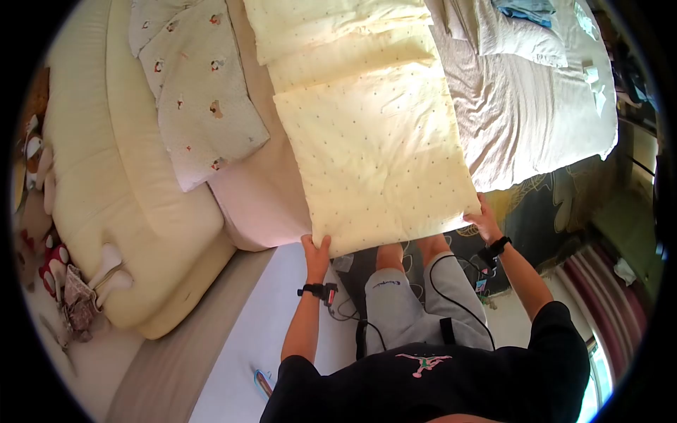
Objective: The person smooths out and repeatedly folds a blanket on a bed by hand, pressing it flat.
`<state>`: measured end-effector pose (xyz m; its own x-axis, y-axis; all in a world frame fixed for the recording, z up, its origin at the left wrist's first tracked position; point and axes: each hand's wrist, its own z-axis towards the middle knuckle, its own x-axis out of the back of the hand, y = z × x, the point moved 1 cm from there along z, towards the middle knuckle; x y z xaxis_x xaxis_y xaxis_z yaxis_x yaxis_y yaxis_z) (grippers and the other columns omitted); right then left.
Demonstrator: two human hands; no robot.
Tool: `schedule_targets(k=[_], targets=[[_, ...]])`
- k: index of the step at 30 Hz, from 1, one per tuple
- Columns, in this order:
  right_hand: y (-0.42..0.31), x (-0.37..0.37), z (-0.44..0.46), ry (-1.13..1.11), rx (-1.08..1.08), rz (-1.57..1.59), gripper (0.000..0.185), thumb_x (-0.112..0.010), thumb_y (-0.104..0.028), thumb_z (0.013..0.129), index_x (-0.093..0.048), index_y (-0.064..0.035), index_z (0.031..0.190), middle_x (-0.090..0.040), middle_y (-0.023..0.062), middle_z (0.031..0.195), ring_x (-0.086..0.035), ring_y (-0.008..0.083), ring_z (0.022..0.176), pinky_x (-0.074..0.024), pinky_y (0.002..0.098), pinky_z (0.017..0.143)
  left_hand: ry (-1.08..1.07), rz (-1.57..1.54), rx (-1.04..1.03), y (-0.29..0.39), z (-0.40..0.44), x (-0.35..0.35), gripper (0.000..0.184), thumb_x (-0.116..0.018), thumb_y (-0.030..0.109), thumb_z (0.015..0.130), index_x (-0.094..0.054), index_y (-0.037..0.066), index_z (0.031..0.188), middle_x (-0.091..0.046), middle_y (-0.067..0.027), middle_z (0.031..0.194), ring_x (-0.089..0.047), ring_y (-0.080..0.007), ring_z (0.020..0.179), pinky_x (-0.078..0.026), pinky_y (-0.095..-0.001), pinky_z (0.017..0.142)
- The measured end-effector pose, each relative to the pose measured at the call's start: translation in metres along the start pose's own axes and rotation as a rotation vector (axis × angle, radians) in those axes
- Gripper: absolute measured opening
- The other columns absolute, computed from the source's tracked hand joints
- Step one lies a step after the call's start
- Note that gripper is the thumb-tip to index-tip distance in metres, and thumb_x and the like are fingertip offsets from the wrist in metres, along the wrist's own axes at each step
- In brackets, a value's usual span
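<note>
Yellow with tiny dots, one length of cloth (381, 155) runs away from the person across the pink bed surface (264, 194), its near edge held out past the bed, above the person's two legs. Two crosswise folds show in its far part. Two hands hold it, one at each near corner: the left hand (316, 255) has its grip clamped on the left corner, thumb uppermost, and the right hand (485, 220) has its grip clamped on the right corner.

Two black wristbands (496, 248) show, one per wrist. To the left of the cloth lies one pale bedding piece (208, 106) with small printed figures, and beyond it one big cream cushion (141, 190). To the right is one rumpled pale sheet (501, 113), with blue fabric (527, 11) near its far end. Soft toys sit at the far left; their number is hard to tell.
</note>
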<state>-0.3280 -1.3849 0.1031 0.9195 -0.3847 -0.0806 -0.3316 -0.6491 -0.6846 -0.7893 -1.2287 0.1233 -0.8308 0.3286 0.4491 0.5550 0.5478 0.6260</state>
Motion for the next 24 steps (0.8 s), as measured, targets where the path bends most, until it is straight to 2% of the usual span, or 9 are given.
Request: schedule_targets(k=[3,5,7,8,13,15,18,21,24], targets=[[-0.072,-0.014,-0.025,0.081,0.226,-0.024,0.035,-0.070,-0.002,0.073,-0.065,0.0037,0.107,-0.040,0.0006,0.135,-0.050,0.0117,0.108,-0.0456,0.0263,0.083,0.014,-0.225,-0.014,0.059,-0.024,0.011,0.028,-0.062,0.017,0.093,-0.053,-0.002,0.113,-0.059,-0.0109,0.108,-0.055,-0.0189,0.098,-0.044,-0.0324,0.091],[-0.116,-0.019,-0.041,0.081,0.192,0.071,0.031,-0.069,-0.003,0.076,-0.066,0.0062,0.105,-0.035,0.0017,0.144,-0.052,0.0107,0.104,-0.0454,0.0245,0.083,0.051,0.016,-0.246,0.135,-0.044,0.027,0.028,-0.058,0.017,0.095,-0.057,-0.001,0.117,-0.061,-0.0097,0.112,-0.055,-0.0173,0.102,-0.042,-0.0304,0.094],[-0.171,-0.023,-0.056,0.087,0.276,-0.024,0.033,-0.068,-0.001,0.077,-0.065,0.0085,0.108,-0.028,0.0067,0.154,-0.055,0.0106,0.104,-0.0453,0.0237,0.084,-0.045,0.052,-0.222,0.177,-0.049,0.049,0.027,-0.055,0.014,0.096,-0.061,-0.001,0.118,-0.063,-0.0076,0.113,-0.056,-0.0145,0.104,-0.043,-0.0279,0.093],[-0.188,-0.023,-0.060,0.076,0.373,-0.086,0.048,-0.070,-0.005,0.079,-0.057,0.0121,0.121,-0.046,0.0168,0.144,-0.054,0.0159,0.115,-0.0432,0.0267,0.094,-0.068,0.002,-0.185,0.194,-0.050,0.058,0.026,-0.056,0.012,0.095,-0.062,0.000,0.117,-0.064,-0.0070,0.111,-0.057,-0.0134,0.102,-0.044,-0.0270,0.091],[-0.259,-0.021,-0.081,0.104,0.376,-0.076,0.048,-0.073,-0.010,0.079,-0.058,0.0126,0.119,-0.052,0.0166,0.137,-0.056,0.0165,0.111,-0.0428,0.0282,0.094,-0.175,-0.161,-0.033,0.256,-0.061,0.108,0.022,-0.059,0.006,0.089,-0.064,0.001,0.110,-0.064,-0.0038,0.106,-0.058,-0.0100,0.096,-0.046,-0.0247,0.086],[-0.271,-0.013,-0.087,0.020,0.399,-0.109,0.050,-0.075,-0.014,0.078,-0.058,0.0116,0.118,-0.058,0.0138,0.126,-0.058,0.0169,0.104,-0.0419,0.0271,0.093,-0.210,-0.214,-0.031,0.285,-0.063,0.123,0.033,-0.068,0.003,0.080,-0.061,0.002,0.113,-0.063,-0.0030,0.105,-0.058,-0.0099,0.095,-0.046,-0.0252,0.086],[-0.305,-0.034,-0.094,-0.055,0.399,-0.018,0.049,-0.079,-0.010,0.071,-0.061,0.0095,0.112,-0.053,0.0126,0.126,-0.055,0.0192,0.111,-0.0427,0.0306,0.094,-0.411,0.002,-0.179,0.315,-0.058,0.145,0.073,-0.085,-0.003,0.057,-0.054,0.004,0.122,-0.061,-0.0051,0.110,-0.058,-0.0128,0.102,-0.047,-0.0273,0.090],[-0.326,-0.046,-0.087,-0.140,0.427,0.007,0.056,-0.080,-0.002,0.066,-0.059,0.0042,0.117,-0.046,0.0092,0.129,-0.051,0.0178,0.116,-0.0425,0.0299,0.095,-0.439,-0.131,-0.175,0.320,-0.045,0.149,0.077,-0.088,-0.001,0.056,-0.054,0.003,0.124,-0.058,-0.0057,0.116,-0.057,-0.0141,0.107,-0.047,-0.0290,0.091],[-0.346,-0.057,-0.072,0.025,0.382,-0.197,0.051,-0.077,0.005,0.068,-0.059,0.0023,0.115,-0.050,0.0069,0.124,-0.054,0.0147,0.110,-0.0431,0.0275,0.093,-0.420,0.124,-0.227,0.323,-0.025,0.157,0.076,-0.088,0.004,0.059,-0.054,0.005,0.127,-0.058,-0.0075,0.120,-0.057,-0.0177,0.110,-0.047,-0.0307,0.092]])
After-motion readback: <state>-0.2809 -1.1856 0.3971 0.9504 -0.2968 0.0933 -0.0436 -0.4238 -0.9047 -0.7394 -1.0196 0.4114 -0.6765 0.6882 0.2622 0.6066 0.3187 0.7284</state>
